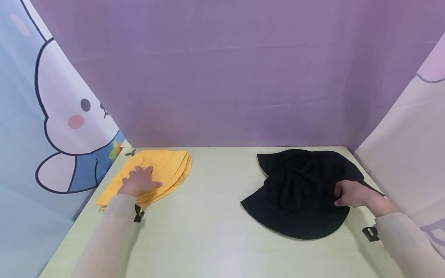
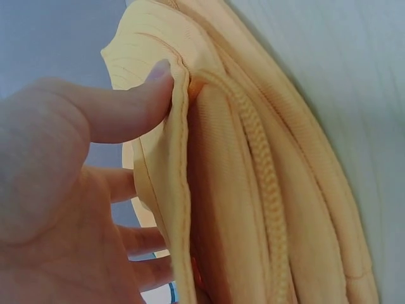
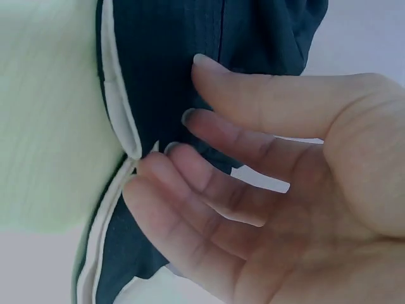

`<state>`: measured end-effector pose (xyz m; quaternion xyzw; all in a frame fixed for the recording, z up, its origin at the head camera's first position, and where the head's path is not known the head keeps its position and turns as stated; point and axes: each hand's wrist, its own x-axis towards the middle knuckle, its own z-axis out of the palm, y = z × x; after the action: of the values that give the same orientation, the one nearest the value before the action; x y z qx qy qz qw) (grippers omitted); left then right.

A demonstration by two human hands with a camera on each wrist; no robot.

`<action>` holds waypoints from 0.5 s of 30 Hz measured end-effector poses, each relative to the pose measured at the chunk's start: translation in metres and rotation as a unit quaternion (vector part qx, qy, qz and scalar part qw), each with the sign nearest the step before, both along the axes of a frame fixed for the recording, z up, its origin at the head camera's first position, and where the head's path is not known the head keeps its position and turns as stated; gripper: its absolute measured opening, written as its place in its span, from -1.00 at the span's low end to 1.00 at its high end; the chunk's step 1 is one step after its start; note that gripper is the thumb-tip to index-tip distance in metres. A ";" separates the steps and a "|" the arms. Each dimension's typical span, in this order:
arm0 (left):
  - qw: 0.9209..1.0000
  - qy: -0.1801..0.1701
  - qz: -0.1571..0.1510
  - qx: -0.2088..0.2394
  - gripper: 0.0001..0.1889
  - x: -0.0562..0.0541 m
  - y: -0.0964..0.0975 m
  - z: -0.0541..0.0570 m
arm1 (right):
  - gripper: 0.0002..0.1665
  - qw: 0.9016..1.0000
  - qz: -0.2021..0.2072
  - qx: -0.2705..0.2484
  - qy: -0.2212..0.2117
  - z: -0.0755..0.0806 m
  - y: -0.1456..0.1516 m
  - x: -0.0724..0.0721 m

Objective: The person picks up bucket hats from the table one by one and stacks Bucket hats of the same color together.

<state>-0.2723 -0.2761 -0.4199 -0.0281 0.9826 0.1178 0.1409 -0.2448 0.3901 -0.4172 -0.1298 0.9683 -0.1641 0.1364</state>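
Note:
At the table's back left lies a yellow bucket hat (image 1: pixel 170 166), its stitched brim layered; a braided cord (image 2: pixel 269 183) shows along it in the left wrist view. My left hand (image 1: pixel 140 181) rests on this hat with spread fingers. Seen from the wrist, its thumb lies at a brim edge, and the other fingertips are hidden behind the cloth. On the right is a black bucket hat (image 1: pixel 302 193), spread flat and wrinkled, with pale edging under its brim. My right hand (image 1: pixel 352 193) is at that hat's right side, fingers loosely bent, a gap between thumb and forefinger (image 3: pixel 234 136).
Both hats lie on a pale table (image 1: pixel 215 216), well apart from each other. A purple cloth (image 1: pixel 236 77) hangs behind the table. Printed cloths flank it, with a cartoon rabbit (image 1: pixel 66 100) on the left one. Dark straps (image 1: pixel 138 213) hang at both wrists.

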 end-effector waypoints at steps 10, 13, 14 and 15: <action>1.000 0.006 0.003 -0.001 -0.07 0.002 0.001 0.000 | -0.69 0.999 0.014 -0.031 -0.021 -0.006 -0.004 0.004; 1.000 0.011 0.007 -0.006 -0.09 0.003 0.002 0.002 | -0.68 1.000 0.025 -0.018 0.003 -0.009 -0.004 0.005; 1.000 0.015 0.006 -0.007 -0.11 0.003 0.003 0.001 | -0.68 1.000 0.022 -0.010 0.008 -0.010 -0.005 0.005; 1.000 0.019 0.006 -0.008 -0.12 0.002 0.004 0.002 | -0.67 1.000 0.021 -0.004 0.013 -0.010 -0.005 0.005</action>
<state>-0.2700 -0.2724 -0.4184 -0.0332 0.9858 0.1115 0.1213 -0.2399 0.3852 -0.4273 -0.1528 0.9665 -0.1633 0.1264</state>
